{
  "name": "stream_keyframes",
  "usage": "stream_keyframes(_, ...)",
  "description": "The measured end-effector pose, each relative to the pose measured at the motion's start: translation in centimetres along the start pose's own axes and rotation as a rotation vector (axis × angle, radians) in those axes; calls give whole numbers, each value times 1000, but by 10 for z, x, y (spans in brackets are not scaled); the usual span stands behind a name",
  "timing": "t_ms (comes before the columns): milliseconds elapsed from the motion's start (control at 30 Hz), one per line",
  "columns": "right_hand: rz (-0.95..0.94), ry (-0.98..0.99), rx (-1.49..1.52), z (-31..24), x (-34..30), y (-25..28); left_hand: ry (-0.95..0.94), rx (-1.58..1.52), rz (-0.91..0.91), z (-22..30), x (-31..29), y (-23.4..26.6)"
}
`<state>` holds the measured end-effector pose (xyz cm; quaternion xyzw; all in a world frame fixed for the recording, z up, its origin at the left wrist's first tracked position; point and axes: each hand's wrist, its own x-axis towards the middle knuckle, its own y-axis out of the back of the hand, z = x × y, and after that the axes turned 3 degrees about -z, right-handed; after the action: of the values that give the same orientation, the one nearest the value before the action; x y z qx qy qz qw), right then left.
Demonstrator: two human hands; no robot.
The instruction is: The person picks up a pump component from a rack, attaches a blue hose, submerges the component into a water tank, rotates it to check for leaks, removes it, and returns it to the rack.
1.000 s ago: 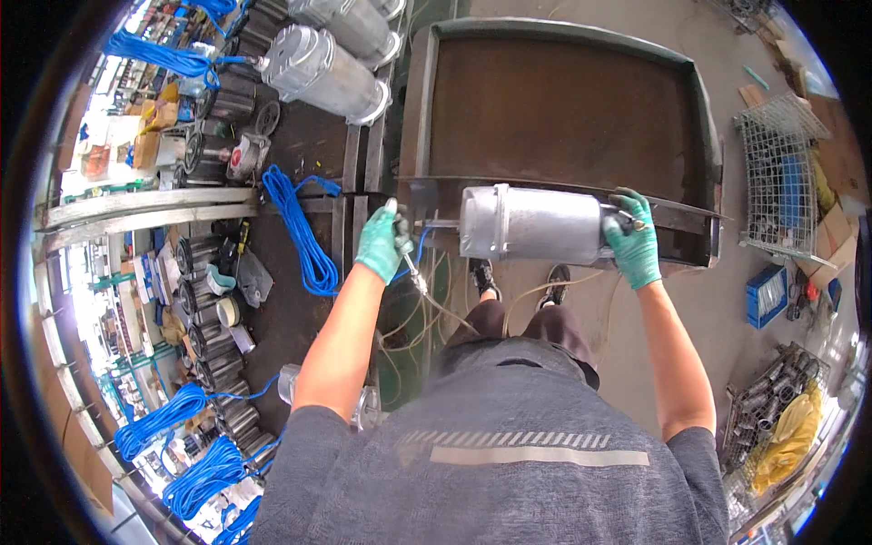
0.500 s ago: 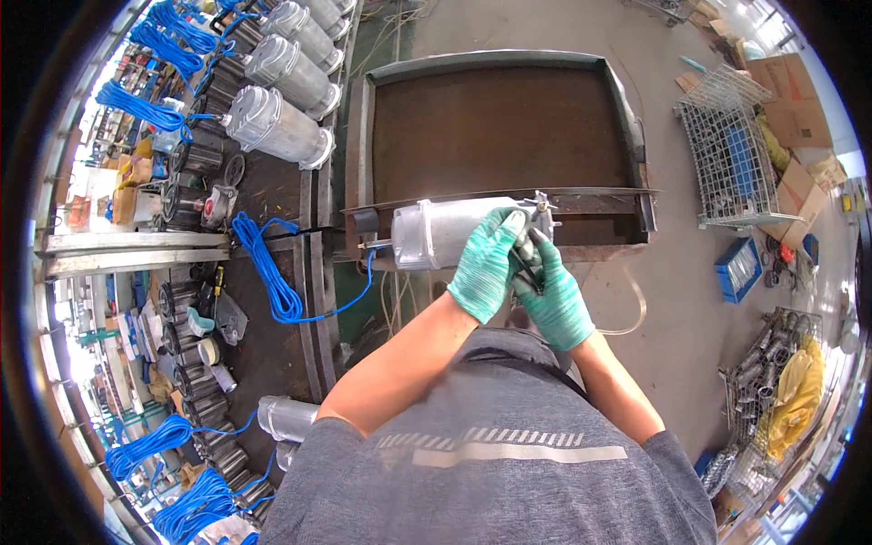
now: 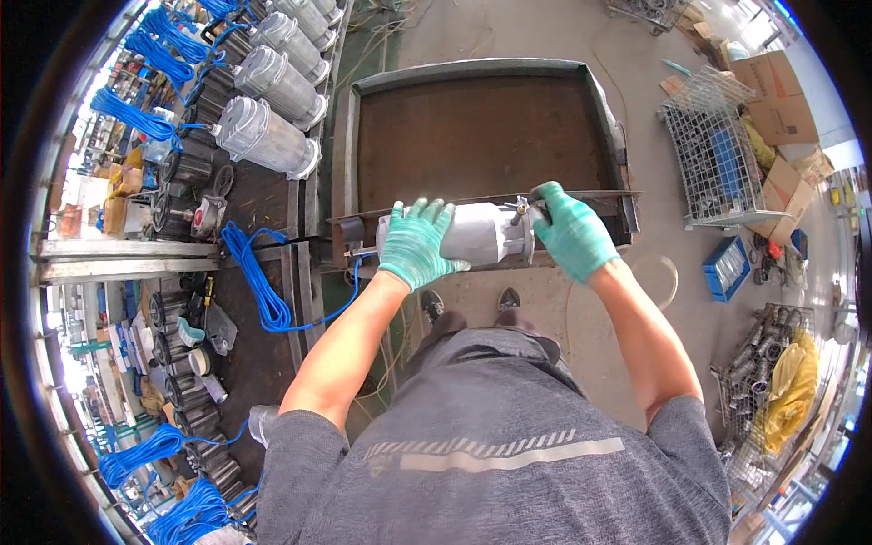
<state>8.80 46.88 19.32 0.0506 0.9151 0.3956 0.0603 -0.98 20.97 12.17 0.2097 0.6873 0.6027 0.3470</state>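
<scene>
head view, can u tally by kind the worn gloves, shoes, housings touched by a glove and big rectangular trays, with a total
Green gloves: 2
Shoes: 2
Cylindrical metal housing: 1
Rectangular metal tray: 1
Total: 6

1. Bright, diffuse light fills the middle, paling the grey floor (image 3: 536, 36).
2. Glare burns out the far left side; the right rim is bright too.
3. Whitish highlights sit on the metal cylinder (image 3: 474, 234).
4. Fisheye distortion bends straight edges, and the corners fall black with bluish fringes.
</scene>
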Motion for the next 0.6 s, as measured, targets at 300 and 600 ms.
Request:
stream_keyframes(300, -222, -34, -315, -20, 42, -9, -7, -66, 12, -2, 1, -1)
stream_keyframes(600, -290, -63, -389, -25, 48, -5, -20, -108, 74, -7, 2, -4)
